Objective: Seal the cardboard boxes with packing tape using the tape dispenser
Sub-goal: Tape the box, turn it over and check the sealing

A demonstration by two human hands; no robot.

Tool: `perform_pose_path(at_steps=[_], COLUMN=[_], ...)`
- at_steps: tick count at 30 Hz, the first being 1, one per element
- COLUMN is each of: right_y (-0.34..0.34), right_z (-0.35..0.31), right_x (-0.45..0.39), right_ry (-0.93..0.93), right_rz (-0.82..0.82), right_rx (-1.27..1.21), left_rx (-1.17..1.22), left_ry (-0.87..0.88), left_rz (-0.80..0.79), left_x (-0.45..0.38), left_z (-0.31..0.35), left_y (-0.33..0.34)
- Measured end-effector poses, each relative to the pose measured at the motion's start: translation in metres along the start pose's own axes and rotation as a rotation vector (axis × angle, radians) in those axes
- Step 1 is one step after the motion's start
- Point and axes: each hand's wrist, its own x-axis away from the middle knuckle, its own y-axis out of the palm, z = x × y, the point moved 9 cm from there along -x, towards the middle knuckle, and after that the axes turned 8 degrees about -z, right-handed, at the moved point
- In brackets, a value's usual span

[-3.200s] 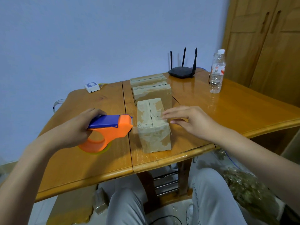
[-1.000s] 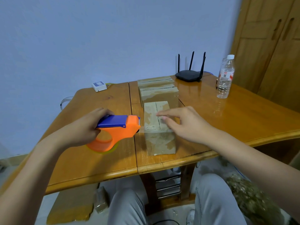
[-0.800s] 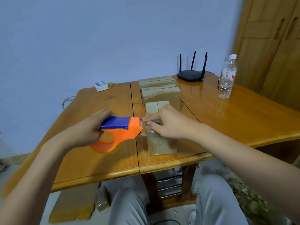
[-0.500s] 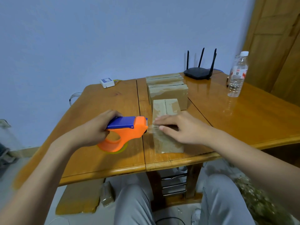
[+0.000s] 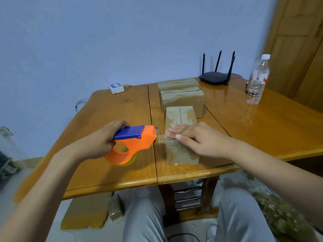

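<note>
Pressing box point(image 5: 180, 119), gripping dispenser point(image 5: 136, 142)

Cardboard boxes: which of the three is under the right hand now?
The nearest cardboard box, by the table's front edge. The right hand lies flat on its top; the two boxes behind it, toward the router, are untouched.
</note>
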Motion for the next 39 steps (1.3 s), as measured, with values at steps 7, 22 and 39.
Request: perform_pose_path(at_steps=[7, 22, 39], right_y=[0.000, 0.000, 0.001], right_z=[0.001, 0.002, 0.003], right_x=[0.000, 0.000, -0.001], right_ry=[0.012, 0.026, 0.026], right_rz=[0.006, 0.011, 0.026], right_rx=[-0.012, -0.040, -0.035], left_rx=[-0.015, -0.091, -0.706], left_ry=[-0.031, -0.109, -0.218], left_rz=[-0.029, -0.045, -0.224], left_x=[0.001, 0.007, -0.014], left_z=[-0.004, -0.020, 0.034], left_y=[-0.002, -0.011, -0.007])
